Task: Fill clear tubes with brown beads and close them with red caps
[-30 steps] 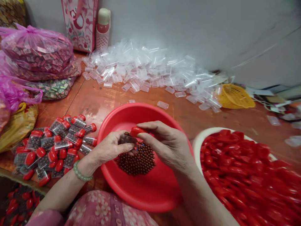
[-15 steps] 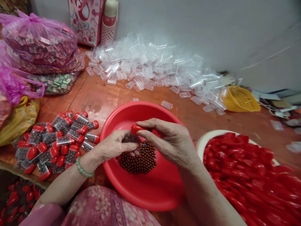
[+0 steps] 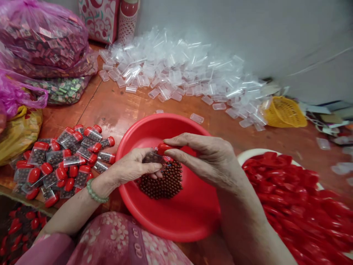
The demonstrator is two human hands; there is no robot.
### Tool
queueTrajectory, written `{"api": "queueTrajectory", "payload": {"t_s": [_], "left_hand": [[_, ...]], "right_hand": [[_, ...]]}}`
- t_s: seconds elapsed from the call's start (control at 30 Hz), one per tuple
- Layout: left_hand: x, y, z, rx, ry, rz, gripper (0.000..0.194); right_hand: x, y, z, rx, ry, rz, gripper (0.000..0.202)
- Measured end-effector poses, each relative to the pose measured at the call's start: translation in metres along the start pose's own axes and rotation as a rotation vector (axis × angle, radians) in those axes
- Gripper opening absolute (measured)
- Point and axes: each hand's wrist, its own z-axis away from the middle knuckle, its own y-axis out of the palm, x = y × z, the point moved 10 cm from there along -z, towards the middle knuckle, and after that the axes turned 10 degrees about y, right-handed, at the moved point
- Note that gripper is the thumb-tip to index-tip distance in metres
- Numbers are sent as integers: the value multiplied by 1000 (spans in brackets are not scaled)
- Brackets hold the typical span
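My left hand [image 3: 138, 165] is closed around a small clear plastic container [image 3: 152, 157] with dark balls inside. My right hand [image 3: 205, 158] pinches a red cap [image 3: 163, 148] between thumb and fingers. That cap sits at the container's right end; whether it is fully seated I cannot tell. Both hands are over a red plastic basin [image 3: 190, 224], where a heap of shiny brown balls [image 3: 162, 182] lies at the bottom. Left of the basin is a pile of filled, red-capped containers [image 3: 74, 160].
Clear plastic cases [image 3: 176, 73] are heaped along the wall. A white-rimmed tub [image 3: 245, 154] of red caps [image 3: 286, 187] stands at right, near a yellow basket [image 3: 286, 112]. Pink bags [image 3: 41, 40], a patterned bag [image 3: 99, 20] and a flask [image 3: 128, 22] are back left. Capped containers [image 3: 22, 232] lie lower left.
The view has tipped slightly downward. My right fingers have straightened a little on the red cap, and both hands remain at the same container.
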Motion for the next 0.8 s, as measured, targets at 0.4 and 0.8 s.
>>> {"api": "queueTrajectory", "payload": {"t_s": [0.4,0.8], "left_hand": [[-1,2,-1,4,-5,-10,24],[0,-10,0,-92,-18,22,24]], "right_hand": [[5,2,0,-7,-57,16,11],[-23,-22,15,-124,89,87,13]]}}
